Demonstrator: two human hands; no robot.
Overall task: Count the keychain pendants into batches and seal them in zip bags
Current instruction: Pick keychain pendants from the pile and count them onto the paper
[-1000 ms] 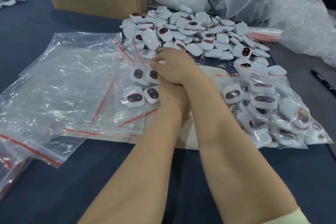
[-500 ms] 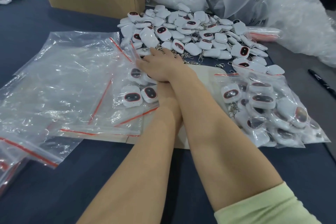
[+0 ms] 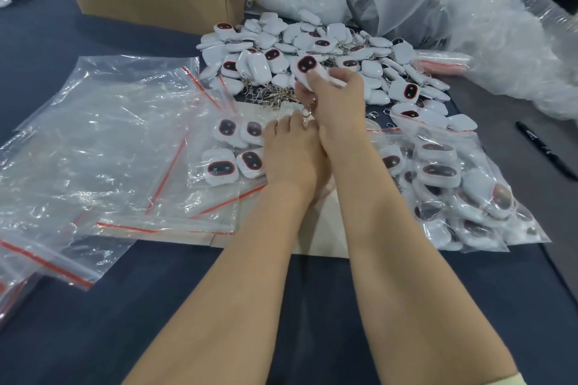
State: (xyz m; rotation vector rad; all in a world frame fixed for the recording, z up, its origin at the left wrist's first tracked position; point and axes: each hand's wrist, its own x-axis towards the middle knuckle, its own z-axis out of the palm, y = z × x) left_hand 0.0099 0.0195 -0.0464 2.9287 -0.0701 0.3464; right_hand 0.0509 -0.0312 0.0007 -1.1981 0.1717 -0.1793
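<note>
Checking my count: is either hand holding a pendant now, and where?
Right hand pinches one pendant by its lower end; left hand appears to hold nothing.

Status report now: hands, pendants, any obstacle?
Right hand pinches one white rounded dark-faced pendant above loose pile. Left hand beside four laid-out pendants, grip unclear. No obstacle seen.

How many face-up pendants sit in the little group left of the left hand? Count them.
4 pendants, two rows of two: far left, far right, near left, near right. The left hand may hide more.
</note>
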